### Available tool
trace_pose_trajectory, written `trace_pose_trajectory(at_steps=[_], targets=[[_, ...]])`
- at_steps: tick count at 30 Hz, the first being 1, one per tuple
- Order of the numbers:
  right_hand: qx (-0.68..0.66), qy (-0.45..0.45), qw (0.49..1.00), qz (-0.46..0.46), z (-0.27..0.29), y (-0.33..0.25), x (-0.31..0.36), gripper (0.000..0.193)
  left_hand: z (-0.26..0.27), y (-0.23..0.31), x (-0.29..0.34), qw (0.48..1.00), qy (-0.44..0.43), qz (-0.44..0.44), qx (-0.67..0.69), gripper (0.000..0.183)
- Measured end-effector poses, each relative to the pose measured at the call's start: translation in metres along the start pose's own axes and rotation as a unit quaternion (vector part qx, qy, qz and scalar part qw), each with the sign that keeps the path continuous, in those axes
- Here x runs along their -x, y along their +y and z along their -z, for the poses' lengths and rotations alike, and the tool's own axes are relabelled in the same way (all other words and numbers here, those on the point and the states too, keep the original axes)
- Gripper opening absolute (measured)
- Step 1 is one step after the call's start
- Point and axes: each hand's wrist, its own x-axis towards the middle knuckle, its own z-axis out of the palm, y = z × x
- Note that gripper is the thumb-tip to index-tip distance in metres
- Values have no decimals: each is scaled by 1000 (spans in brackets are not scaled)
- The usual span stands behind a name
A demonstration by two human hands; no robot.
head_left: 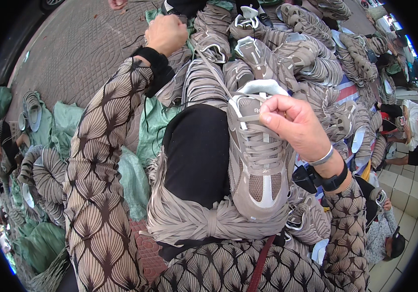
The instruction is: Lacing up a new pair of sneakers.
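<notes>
A beige-grey sneaker (265, 182) with white trim rests on my lap, toe toward me, its laces crossing the front in rows. My right hand (294, 124) is closed in a pinch on a flat beige shoelace (250, 118) at the top of the tongue. Far up and to the left, my left hand (166, 35) is a fist. A taut length of lace (213, 73) runs from the shoe's upper eyelets up toward that fist. Across my thighs lies a thick bundle of loose beige laces (184, 221), tied in the middle, partly under the shoe's toe.
Nested stacks of similar sneakers (311, 56) crowd the ground ahead and to the right. Green woven sacks (133, 177) and more shoe stacks (48, 170) lie to the left. Patterned paving (80, 53) stretches beyond. Other people (410, 126) sit at the right edge.
</notes>
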Motion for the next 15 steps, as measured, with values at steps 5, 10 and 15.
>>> trace_pose_trajectory(at_steps=[5, 10, 15], targets=[[20, -68, 997, 14, 6, 4, 0, 9, -15, 2, 32, 994, -81, -53, 59, 27], [56, -73, 991, 92, 17, -21, 9, 21, 57, 35, 96, 836, -252, -309, 376, 41], [438, -52, 860, 256, 53, -26, 20, 37, 71, 64, 155, 869, -198, -382, 245, 38]])
